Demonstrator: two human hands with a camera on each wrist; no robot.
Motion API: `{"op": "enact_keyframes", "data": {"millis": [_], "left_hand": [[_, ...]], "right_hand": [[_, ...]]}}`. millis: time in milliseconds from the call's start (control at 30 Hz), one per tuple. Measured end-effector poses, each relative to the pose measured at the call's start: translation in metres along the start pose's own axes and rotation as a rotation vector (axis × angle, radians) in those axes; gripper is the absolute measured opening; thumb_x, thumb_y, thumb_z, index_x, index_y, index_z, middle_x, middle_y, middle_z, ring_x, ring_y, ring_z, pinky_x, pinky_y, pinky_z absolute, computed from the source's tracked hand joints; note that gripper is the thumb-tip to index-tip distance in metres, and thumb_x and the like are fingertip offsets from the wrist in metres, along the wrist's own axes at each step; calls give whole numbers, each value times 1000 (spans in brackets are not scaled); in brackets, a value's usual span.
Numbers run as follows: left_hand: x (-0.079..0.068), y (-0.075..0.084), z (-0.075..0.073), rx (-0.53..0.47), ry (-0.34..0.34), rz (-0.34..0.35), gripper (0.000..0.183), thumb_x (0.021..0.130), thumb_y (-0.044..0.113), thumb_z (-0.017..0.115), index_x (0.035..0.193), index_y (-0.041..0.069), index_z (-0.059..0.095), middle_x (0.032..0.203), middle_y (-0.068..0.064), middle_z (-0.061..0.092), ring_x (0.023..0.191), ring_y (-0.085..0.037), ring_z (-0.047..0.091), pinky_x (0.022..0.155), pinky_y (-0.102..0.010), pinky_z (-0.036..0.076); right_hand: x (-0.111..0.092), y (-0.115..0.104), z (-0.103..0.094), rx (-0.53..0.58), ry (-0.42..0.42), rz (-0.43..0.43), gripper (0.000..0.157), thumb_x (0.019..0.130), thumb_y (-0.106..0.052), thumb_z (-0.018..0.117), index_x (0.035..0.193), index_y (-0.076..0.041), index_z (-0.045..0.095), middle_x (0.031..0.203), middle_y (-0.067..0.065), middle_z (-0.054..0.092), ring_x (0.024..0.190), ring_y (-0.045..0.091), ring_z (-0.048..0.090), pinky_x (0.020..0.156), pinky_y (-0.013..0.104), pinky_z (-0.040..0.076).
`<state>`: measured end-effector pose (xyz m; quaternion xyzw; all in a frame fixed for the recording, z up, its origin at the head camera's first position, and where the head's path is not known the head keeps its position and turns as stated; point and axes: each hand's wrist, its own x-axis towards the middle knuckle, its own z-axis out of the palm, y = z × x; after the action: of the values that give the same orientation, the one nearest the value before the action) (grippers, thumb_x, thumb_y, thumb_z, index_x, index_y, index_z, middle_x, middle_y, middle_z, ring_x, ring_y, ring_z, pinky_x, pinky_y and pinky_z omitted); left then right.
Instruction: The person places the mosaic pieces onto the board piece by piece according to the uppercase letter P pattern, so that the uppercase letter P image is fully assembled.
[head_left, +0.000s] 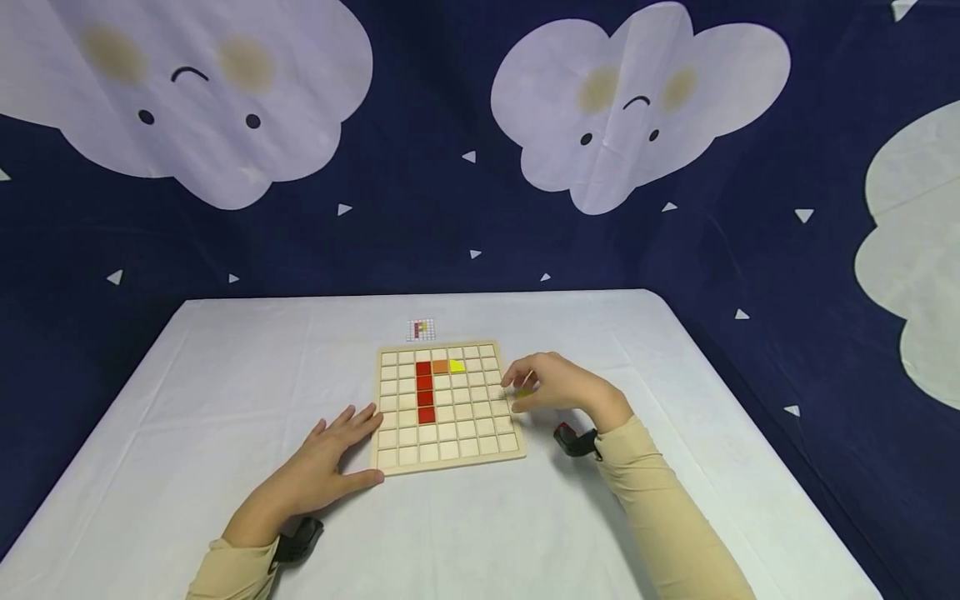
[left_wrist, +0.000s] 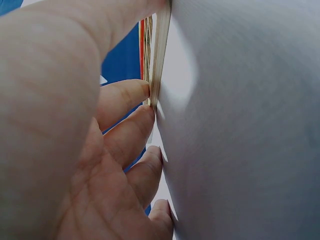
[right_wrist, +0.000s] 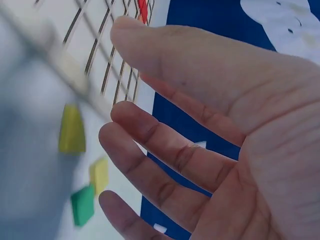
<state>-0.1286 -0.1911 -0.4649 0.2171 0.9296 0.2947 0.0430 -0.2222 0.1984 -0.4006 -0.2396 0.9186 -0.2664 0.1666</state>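
Observation:
A wooden grid board lies on the white table, with a column of red tiles, an orange tile and a yellow tile in its squares. My left hand rests flat at the board's left side, thumb and fingertips against its edge. Over the board's right edge is my right hand, fingers lightly bent, thumb apart from them and nothing between. Beneath and beside it, the right wrist view shows a yellow block, a paler yellow piece and a green block.
Behind the board lies a small printed card with a coloured grid pattern. The white tablecloth spreads around the board. A dark blue curtain with clouds hangs behind the table. Each wrist carries a black camera.

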Motion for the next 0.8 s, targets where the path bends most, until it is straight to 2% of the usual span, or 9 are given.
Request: {"op": "enact_keyframes", "data": {"millis": [333, 500, 800], "left_hand": [[0, 0, -1, 8, -3, 12, 85, 92, 47, 83, 159, 7, 52, 170, -19, 42, 158, -55, 32, 121, -83, 18], [0, 0, -2, 3, -8, 5, 84, 92, 47, 83, 160, 7, 51, 171, -18, 41, 159, -54, 30, 122, -82, 17], [-1, 0, -3, -2, -4, 10, 84, 92, 46, 83, 160, 7, 52, 171, -18, 42, 159, -54, 30, 122, -83, 17]], "right_hand": [[-31, 39, -5, 41, 1, 44, 33, 86, -16, 90, 118, -12, 80, 123, 3, 79, 112, 23, 73, 102, 45, 60], [-46, 55, -8, 107, -8, 28, 35, 85, -12, 90, 118, -6, 79, 123, 9, 79, 111, 26, 74, 102, 47, 60], [-64, 73, -8, 126, -4, 29, 33, 83, -12, 91, 115, -8, 80, 118, 7, 79, 105, 19, 71, 96, 35, 60]]}}
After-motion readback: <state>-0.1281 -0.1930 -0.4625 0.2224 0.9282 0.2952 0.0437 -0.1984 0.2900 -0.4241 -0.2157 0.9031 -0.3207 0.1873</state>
